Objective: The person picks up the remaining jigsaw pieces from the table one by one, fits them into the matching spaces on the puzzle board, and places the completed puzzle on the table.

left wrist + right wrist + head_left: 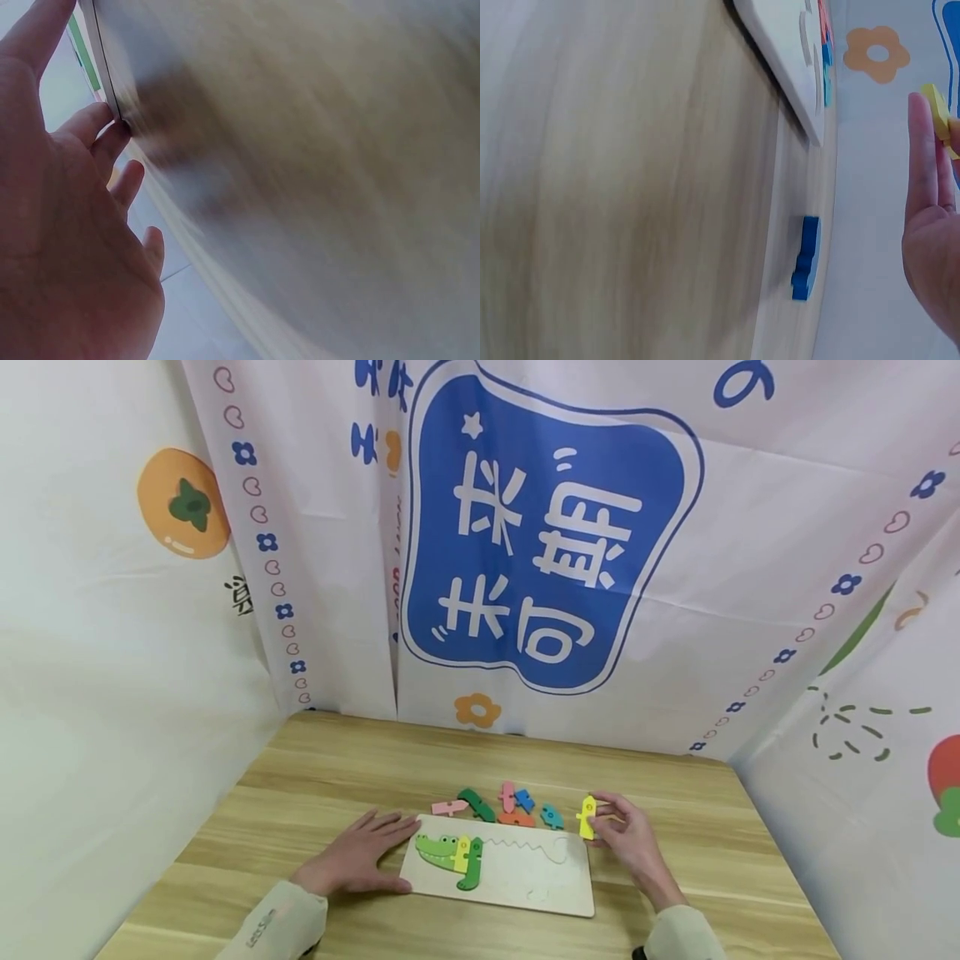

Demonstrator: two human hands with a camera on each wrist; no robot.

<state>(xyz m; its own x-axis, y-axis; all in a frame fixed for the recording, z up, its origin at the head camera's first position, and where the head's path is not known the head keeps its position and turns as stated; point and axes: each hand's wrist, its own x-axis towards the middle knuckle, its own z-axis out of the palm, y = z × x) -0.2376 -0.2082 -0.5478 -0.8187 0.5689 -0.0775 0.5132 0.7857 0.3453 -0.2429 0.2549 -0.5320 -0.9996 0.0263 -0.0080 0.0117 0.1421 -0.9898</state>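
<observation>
Inspecting the head view first, I find the loose yellow piece [588, 817] pinched between the thumb and fingers of the right hand [628, 840], at the far right corner of the puzzle board [517, 887]. Its long axis runs near to far, roughly parallel to the yellow strip [461, 853] and green leg piece [470, 867] lying on the board. The bare outline [558, 852] begins just right of that leg piece, so it lies left and slightly near of the grip. In my judgement, this leftward offset governs the coming move; the piece's long axis needs little turning. The right hand is the nearer one. The left hand [363, 853] rests at the board's left edge with fingers spread, grasping nothing. An orange piece [516, 820] lies past the far edge among other loose ones.

In the left wrist view, I note fingertips touching the board's edge; the tabletop fills most of the rest.

In the right wrist view, I confirm the yellow piece between the fingers, raised off the tabletop [630, 187]; the frame crops part of the grip. A blue piece [807, 259] lies right of the board, apart from it.
</observation>
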